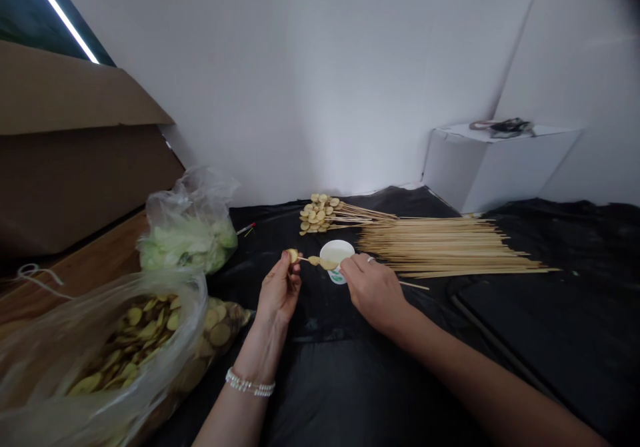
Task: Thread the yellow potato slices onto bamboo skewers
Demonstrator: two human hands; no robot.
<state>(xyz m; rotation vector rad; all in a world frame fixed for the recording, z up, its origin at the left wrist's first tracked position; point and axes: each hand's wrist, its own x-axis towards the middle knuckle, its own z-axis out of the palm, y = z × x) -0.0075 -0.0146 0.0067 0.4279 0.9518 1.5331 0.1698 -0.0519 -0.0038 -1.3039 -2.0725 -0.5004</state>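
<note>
My left hand [278, 290] pinches a thin potato slice [293, 255] at the tip of a bamboo skewer [414, 286]. The skewer's shaft runs through my right hand [376, 292], which is closed on it, and its far end sticks out to the right. More potato slices [324, 263] are threaded on the skewer between my hands. Just behind them stands a white paper cup [343, 244], partly covered by the slices and my right fingers. At the back, a pile of skewered potato slices [317, 214] rests on the black sheet [320, 367].
Many bare skewers [440, 244] lie side by side on the right. On the left are an open plastic bag of potato slices [145, 327] and a tied bag with pale green contents [190, 234]. A pen [246, 228], a cardboard box [75, 160] and a white box [480, 167] stand or lie around.
</note>
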